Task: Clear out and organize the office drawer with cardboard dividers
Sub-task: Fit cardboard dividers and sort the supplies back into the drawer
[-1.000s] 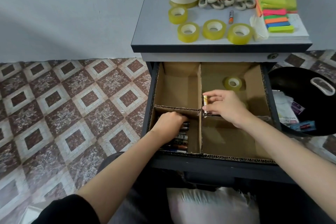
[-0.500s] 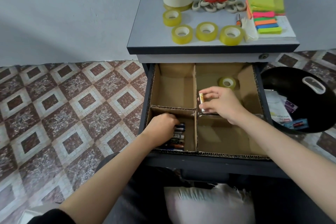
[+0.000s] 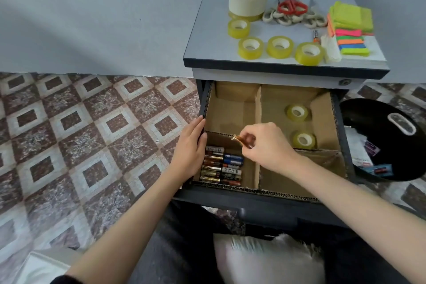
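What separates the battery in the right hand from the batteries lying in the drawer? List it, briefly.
Pose: the held battery is tilted in the air, pinched by the right hand; the stored batteries lie flat in the front-left compartment.
Number: the held battery is single; the stored batteries form two columns.
Colour: held battery gold-orange; stored batteries mixed gold, blue, dark.
Shared: slim cylinders.

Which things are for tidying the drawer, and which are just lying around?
For the job: drawer, cardboard dividers, batteries, the battery in the right hand, tape rolls, scissors, sticky notes, probably the black bin.
Just lying about: white cushion, tiled floor.
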`<state>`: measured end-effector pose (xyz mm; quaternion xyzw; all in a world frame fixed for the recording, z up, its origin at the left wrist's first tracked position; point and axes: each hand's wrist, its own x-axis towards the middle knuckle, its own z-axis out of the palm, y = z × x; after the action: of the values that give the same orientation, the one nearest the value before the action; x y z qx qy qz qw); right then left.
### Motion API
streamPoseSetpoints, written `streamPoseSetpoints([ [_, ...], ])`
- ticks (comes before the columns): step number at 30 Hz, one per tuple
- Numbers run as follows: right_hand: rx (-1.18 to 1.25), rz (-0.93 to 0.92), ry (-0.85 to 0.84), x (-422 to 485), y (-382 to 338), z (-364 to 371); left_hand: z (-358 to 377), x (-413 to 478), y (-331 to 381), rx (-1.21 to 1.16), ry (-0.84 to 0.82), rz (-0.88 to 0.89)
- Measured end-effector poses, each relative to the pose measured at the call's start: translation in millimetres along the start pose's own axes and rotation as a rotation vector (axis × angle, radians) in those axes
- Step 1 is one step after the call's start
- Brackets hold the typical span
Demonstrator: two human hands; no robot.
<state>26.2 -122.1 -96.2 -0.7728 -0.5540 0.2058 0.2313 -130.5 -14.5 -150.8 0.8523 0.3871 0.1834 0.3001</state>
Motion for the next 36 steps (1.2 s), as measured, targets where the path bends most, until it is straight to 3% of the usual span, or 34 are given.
streamPoseSetpoints([
  [4, -0.479, -0.067, -0.166, 5.9, -8.0, 24.0, -0.2, 0.0, 0.0, 0.022, 0.001, 0.010],
  [10, -0.707, -0.110, -0.257, 16.7, -26.7, 46.2, 1.9, 0.9, 0.6, 0.036, 0.050, 0.007],
  [29, -0.619, -0.029, -0.312, 20.2, -18.7, 57.6, -0.4, -1.5, 2.7, -0.015, 0.016, -0.009],
  [36, -0.498, 0.020, -0.247, 15.2, -20.9, 44.7, -1.7, -0.8, 1.9, 0.007, 0.012, -0.016],
])
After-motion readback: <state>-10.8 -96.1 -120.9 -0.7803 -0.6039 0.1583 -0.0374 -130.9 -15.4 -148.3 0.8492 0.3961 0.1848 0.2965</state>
